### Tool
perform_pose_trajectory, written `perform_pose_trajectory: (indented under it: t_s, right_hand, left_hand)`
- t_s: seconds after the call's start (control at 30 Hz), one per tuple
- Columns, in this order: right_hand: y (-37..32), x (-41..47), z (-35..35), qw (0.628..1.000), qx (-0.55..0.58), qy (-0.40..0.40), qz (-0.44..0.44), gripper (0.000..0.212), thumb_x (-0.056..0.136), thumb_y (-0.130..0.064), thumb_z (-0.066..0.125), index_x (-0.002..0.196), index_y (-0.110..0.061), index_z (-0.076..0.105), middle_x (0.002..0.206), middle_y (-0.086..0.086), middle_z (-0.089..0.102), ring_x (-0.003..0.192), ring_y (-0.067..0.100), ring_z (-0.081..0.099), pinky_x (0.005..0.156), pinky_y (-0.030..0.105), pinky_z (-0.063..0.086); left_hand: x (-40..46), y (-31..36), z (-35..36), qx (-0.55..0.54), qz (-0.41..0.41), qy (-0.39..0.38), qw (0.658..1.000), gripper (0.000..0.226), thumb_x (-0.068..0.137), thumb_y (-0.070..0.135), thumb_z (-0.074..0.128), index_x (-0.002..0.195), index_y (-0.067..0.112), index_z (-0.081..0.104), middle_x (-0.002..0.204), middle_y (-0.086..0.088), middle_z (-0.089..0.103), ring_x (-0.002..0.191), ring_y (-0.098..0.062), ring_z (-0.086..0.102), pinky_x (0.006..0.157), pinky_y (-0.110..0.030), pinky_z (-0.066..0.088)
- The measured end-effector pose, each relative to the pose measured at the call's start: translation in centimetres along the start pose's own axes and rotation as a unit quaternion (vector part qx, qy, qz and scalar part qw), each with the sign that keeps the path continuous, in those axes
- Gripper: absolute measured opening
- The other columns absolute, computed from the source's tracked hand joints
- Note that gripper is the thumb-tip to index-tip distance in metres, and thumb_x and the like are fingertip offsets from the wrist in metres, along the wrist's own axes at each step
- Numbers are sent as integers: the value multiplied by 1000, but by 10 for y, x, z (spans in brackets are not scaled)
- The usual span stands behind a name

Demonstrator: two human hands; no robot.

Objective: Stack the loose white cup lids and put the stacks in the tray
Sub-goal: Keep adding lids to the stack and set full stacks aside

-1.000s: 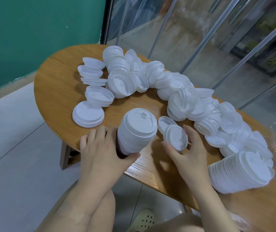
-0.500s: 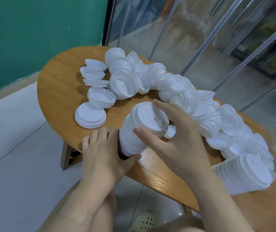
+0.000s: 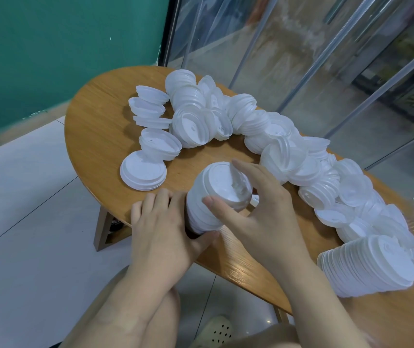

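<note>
Left hand (image 3: 165, 237) wrapped around base of upright lid stack (image 3: 213, 197) at near table (image 3: 100, 116) edge; right hand (image 3: 258, 209) gripping stack's top. Loose lids (image 3: 284, 146) heaped beyond right hand, leaning stack (image 3: 369, 267) lying to its right.

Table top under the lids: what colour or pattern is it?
The table top is warm light-brown wood with visible grain, seen in the head view.

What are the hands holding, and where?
Both hold the stack of white lids: left hand around its lower side, right hand on its top lid.
</note>
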State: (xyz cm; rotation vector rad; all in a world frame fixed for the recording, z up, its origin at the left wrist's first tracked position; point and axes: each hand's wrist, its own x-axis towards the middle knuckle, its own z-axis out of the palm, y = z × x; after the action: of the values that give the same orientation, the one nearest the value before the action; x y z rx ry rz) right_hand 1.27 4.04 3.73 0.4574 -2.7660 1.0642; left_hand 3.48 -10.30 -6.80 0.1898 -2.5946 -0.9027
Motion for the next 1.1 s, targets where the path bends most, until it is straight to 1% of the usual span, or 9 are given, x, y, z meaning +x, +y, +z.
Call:
perform_pose_trajectory:
  t_s: [0.2, 0.5, 0.73, 0.77, 0.83, 0.9, 1.0, 1.03, 1.1]
  right_hand:
    - [2, 1, 3, 1000, 0, 3, -1, 70, 78, -48, 85, 139, -23, 61, 129, -23, 58, 124, -12, 49, 97, 1, 33]
    - [4, 7, 3, 999, -31, -23, 2, 68, 81, -52, 82, 140, -25, 59, 129, -21, 58, 123, -6, 51, 92, 2, 35]
    - [8, 2, 12, 1000, -5, -4, 2, 71, 78, -52, 80, 139, -26, 57, 129, -21, 57, 125, -2, 51, 101, 19, 45]
    - [9, 2, 12, 1000, 0, -7, 7, 74, 78, -54, 80, 141, -27, 54, 130, -25, 55, 126, -6, 49, 102, 17, 44]
    - [11, 0, 10, 999, 19, -25, 27, 87, 77, -59, 83, 149, -30, 44, 127, -36, 51, 124, -17, 44, 100, 4, 36]
    - [17, -1, 6, 996, 60, -34, 52, 93, 78, -70, 74, 155, -32, 36, 124, -38, 54, 120, -18, 48, 94, 1, 36]
    - [37, -1, -3, 996, 58, 25, 54, 68, 89, -70, 48, 143, -29, 52, 122, -24, 62, 117, -8, 56, 88, 7, 42]
    - [47, -1, -6, 997, 35, 47, 51, 57, 93, -65, 47, 135, -27, 60, 120, -20, 64, 116, -4, 58, 88, 11, 45]
    - [74, 2, -12, 996, -36, 72, 48, 32, 99, -46, 58, 119, -23, 68, 113, -13, 66, 110, 2, 60, 91, 26, 50]
  left_hand:
    - [0, 1, -1, -1, 2, 2, 1000, 63, 62, 79, 58, 99, 28, 61, 88, 8, 53, 89, -23, 52, 78, -35, 27]
    - [0, 1, -2, -1, 4, -4, 1000, 60, 63, 80, 57, 97, 30, 59, 87, 10, 49, 89, -21, 50, 77, -35, 26]
    - [0, 2, -2, -10, 1, 7, 1000, 57, 61, 76, 55, 93, 28, 57, 85, 10, 45, 86, -21, 49, 78, -35, 29]
    - [0, 2, -1, -10, 1, 5, 1000, 57, 62, 77, 56, 93, 29, 57, 85, 10, 45, 86, -21, 49, 78, -36, 29]
    - [1, 1, -1, -4, -2, -1, 1000, 59, 61, 79, 58, 94, 30, 56, 85, 11, 45, 88, -20, 49, 79, -35, 28]
    - [1, 1, -1, 8, -8, -20, 1000, 62, 60, 81, 60, 98, 33, 57, 87, 12, 45, 91, -19, 48, 81, -34, 27]
    - [1, 1, -2, 6, -8, -23, 1000, 62, 61, 81, 66, 99, 34, 57, 89, 13, 47, 93, -17, 47, 83, -32, 26]
    - [1, 1, -2, 2, -9, -19, 1000, 61, 61, 80, 67, 98, 33, 56, 88, 12, 47, 92, -17, 47, 83, -31, 26]
    - [0, 1, -2, 3, -8, -15, 1000, 61, 61, 80, 66, 97, 32, 56, 88, 12, 47, 92, -17, 47, 83, -32, 26]
